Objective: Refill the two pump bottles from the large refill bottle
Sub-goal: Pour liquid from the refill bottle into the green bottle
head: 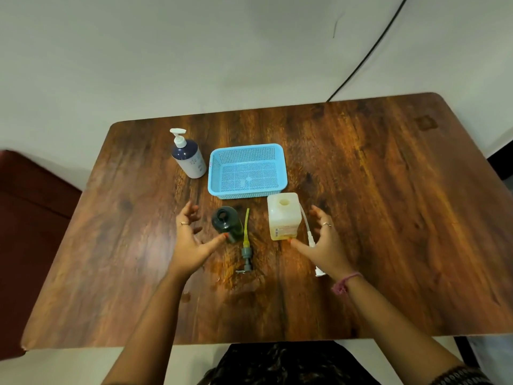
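A dark green bottle (227,222) stands uncapped on the wooden table (361,190), its grey pump with a yellow tube (246,245) lying to its right. A square translucent bottle (283,216) with yellowish liquid stands uncapped too; its white pump and tube (310,237) lie along its right side. My left hand (190,240) hovers spread just left of the green bottle, thumb tip near its base. My right hand (322,241) is spread just right of the square bottle, thumb near its lower corner. A large blue-and-white pump bottle (188,158) stands at the back left.
A light blue perforated basket (216,176), holding nothing, sits behind the two open bottles. A dark red chair (30,218) stands left of the table. A black cable (369,51) runs down the wall behind the table.
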